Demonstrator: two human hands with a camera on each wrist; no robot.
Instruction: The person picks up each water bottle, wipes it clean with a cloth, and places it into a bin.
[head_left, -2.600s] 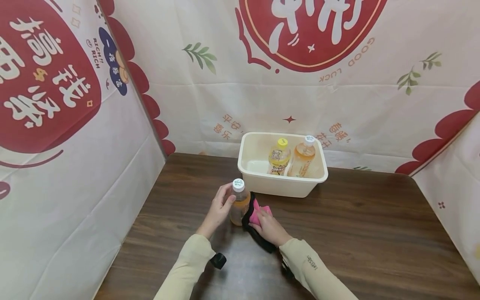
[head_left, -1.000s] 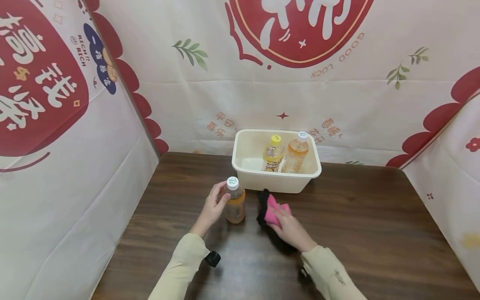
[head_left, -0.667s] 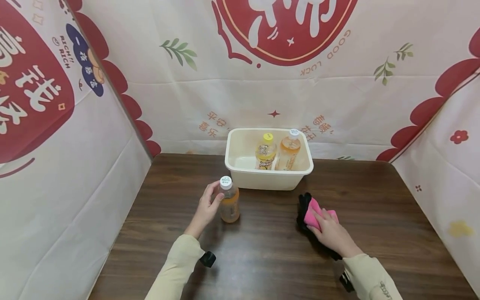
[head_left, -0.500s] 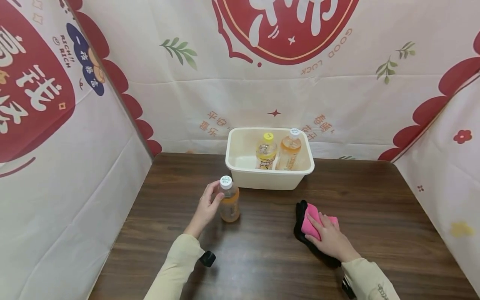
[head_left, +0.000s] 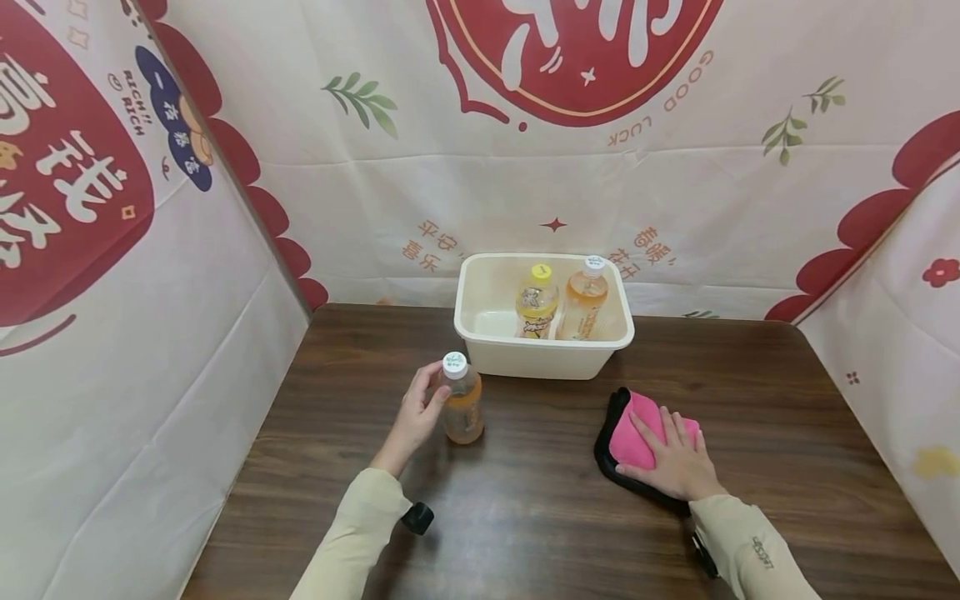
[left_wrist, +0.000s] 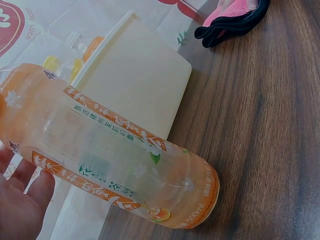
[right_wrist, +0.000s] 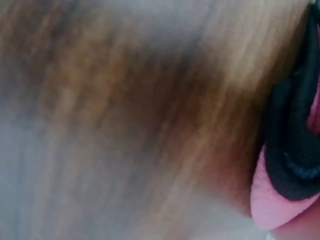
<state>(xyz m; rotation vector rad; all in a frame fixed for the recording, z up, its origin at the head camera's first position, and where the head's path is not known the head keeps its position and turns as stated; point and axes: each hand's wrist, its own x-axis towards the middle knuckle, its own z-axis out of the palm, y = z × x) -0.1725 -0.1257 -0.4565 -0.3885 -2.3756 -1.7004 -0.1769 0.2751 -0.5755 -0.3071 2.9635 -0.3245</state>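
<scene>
My left hand (head_left: 416, 414) holds a clear plastic bottle (head_left: 463, 410) round its upper part. The bottle has a white cap and an orange label, and it stands on the table in front of the bin. Its printed side fills much of the left wrist view, where the fingertips (left_wrist: 41, 189) touch the label. Over to the right, my right hand (head_left: 678, 463) lies with spread fingers on a folded pink cloth (head_left: 632, 440) edged in black. In the right wrist view only a corner of the cloth (right_wrist: 272, 200) shows, and most of that hand is hidden.
A cream plastic bin (head_left: 536, 360) stands at the back of the brown wooden table (head_left: 540, 517). Inside it are a yellow-capped bottle (head_left: 537, 308) and a white-capped bottle (head_left: 583, 304), at its middle and right. Printed fabric walls (head_left: 465, 192) border the table.
My right hand has carried the cloth from beside the bottle to the right side of the table. Its fingers have spread, and the cloth lies flatter. My left hand keeps its hold.
</scene>
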